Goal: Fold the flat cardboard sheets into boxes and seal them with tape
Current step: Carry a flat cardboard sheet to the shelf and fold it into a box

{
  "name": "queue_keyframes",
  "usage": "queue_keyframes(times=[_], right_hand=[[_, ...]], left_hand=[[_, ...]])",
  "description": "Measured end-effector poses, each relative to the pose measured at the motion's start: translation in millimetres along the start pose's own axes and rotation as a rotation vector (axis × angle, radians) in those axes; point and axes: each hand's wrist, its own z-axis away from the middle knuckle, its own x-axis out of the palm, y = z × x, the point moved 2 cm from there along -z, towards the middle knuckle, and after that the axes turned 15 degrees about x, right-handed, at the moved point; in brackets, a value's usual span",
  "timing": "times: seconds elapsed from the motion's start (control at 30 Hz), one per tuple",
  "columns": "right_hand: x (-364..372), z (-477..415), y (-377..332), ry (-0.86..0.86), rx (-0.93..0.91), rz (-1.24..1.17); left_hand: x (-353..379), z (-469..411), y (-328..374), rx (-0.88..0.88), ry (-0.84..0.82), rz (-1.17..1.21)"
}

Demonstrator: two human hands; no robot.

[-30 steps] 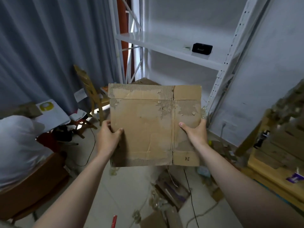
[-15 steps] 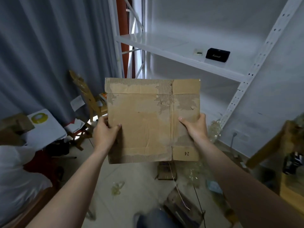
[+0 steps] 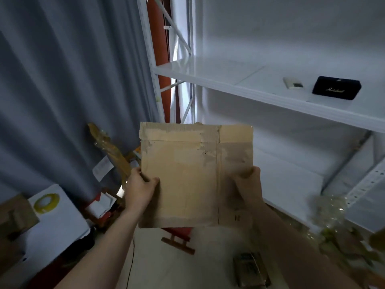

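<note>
I hold a flat, worn cardboard sheet (image 3: 187, 174) upright in front of me, over the floor. Torn tape marks run along its top and a vertical crease divides it right of centre. My left hand (image 3: 139, 190) grips its left edge, thumb on the front face. My right hand (image 3: 249, 186) grips the right edge, thumb on the front face as well. A yellow tape roll (image 3: 46, 202) lies on a white surface at the lower left.
A white metal shelf (image 3: 260, 94) stands at the right with a black speaker (image 3: 336, 87) on it. Grey curtain (image 3: 62, 90) hangs at the left. A wooden chair (image 3: 112, 153), a flattened box (image 3: 251, 270) and plastic scraps (image 3: 333, 222) litter the floor.
The view has swung up and to the right toward the shelf. The sheet stays in both hands, held the same way, and sits slightly lower in view.
</note>
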Motion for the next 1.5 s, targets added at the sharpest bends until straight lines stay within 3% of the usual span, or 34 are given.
queue_keyframes(times=[0.33, 0.57, 0.8, 0.9, 1.17, 1.5], right_hand=[[62, -43, -75, 0.025, -0.009, -0.067], [113, -75, -88, 0.136, 0.007, -0.091], [208, -106, -83, 0.195, 0.171, -0.087], [227, -109, -93, 0.27, 0.257, -0.062], [224, -138, -103, 0.415, 0.345, -0.108], [190, -244, -67, 0.449, 0.399, -0.16]], left_hand=[[-15, -114, -22, 0.041, 0.009, 0.056], [0, -208, -56, 0.119, -0.059, 0.069], [43, -324, -153, 0.126, -0.268, 0.158], [46, -352, -155, 0.129, -0.325, 0.181], [102, -416, -132, 0.231, -0.505, 0.215], [216, -458, -93, 0.206, -0.573, 0.184]])
